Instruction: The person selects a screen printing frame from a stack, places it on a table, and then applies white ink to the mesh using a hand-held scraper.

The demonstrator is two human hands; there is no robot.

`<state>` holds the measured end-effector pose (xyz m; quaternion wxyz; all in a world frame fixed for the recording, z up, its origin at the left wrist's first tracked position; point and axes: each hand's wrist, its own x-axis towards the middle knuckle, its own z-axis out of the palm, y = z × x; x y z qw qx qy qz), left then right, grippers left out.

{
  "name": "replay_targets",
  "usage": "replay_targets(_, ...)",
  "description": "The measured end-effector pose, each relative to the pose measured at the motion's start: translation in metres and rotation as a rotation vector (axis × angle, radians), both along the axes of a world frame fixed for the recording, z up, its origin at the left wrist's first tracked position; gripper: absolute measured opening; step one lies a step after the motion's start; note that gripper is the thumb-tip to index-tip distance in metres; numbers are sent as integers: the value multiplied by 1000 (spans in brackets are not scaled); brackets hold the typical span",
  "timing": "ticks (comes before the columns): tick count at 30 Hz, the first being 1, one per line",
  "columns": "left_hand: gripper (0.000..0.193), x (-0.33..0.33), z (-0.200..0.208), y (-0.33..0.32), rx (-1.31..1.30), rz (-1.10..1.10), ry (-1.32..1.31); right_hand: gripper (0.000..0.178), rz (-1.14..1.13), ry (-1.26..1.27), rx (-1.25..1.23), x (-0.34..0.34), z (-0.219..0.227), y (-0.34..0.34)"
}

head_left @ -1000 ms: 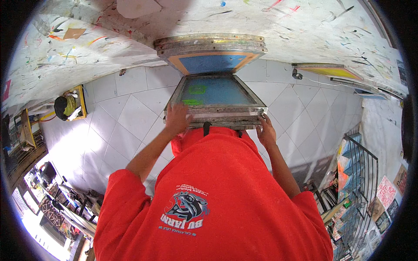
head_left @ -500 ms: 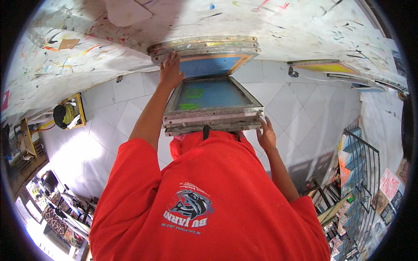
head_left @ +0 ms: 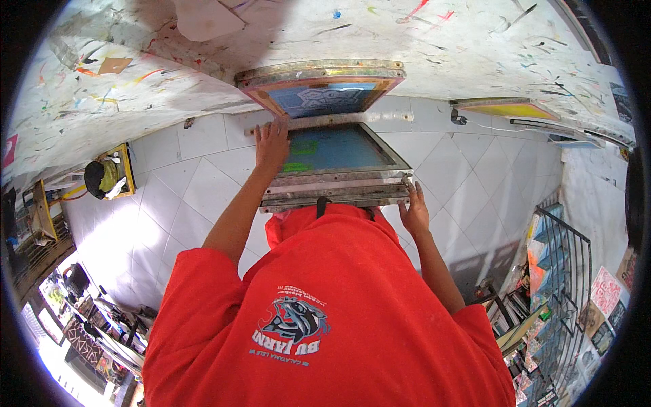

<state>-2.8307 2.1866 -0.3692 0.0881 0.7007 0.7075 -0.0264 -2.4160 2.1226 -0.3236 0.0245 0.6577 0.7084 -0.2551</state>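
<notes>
My left hand (head_left: 272, 146) is closed on the left end of a screen printing frame (head_left: 352, 119), seen nearly edge-on between two groups of frames. Behind it, metal-edged screen printing frames (head_left: 319, 72) lean on the wall, the front one with blue mesh and a pale design. Nearer me, a stack of frames (head_left: 339, 182) tilts against my body; its top screen has blue mesh (head_left: 332, 148) with green tape patches. My right hand (head_left: 415, 209) grips the right corner of this near stack, with the fingers along its edge and partly hidden fingertips.
A paint-streaked white wall (head_left: 447, 41) rises behind the frames. Grey tiles (head_left: 461, 159) cover the floor. To the right are a yellow screen (head_left: 505, 106) on the floor by the wall and a black metal rack (head_left: 559, 258). A wooden box (head_left: 124, 173) stands left.
My left hand has come toward me and down, bringing a frame away from the wall group. A different blue screen with a pale design now shows there. My right hand stays at the near stack.
</notes>
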Motion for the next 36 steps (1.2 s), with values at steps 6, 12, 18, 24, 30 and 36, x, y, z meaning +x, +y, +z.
replay_targets(6,32,-12,-9,-39,-39,-68,-164,62,-18,40,-24,2,-1,-2)
replay_targets(12,29,-12,0,-65,-102,-119,-251,60,-17,33,-33,2,0,-3)
replay_targets(18,30,-15,4,-62,-195,-140,-293,56,-33,36,-27,0,1,-3)
replay_targets(24,47,-23,-3,1,-112,-61,-259,56,-55,46,-37,-2,7,-2)
replay_targets(30,76,-20,1,105,-22,-4,-49,57,-69,3,-36,3,12,-1)
replay_targets(36,80,-10,-10,104,-121,17,22,58,-117,1,-25,11,15,-8)
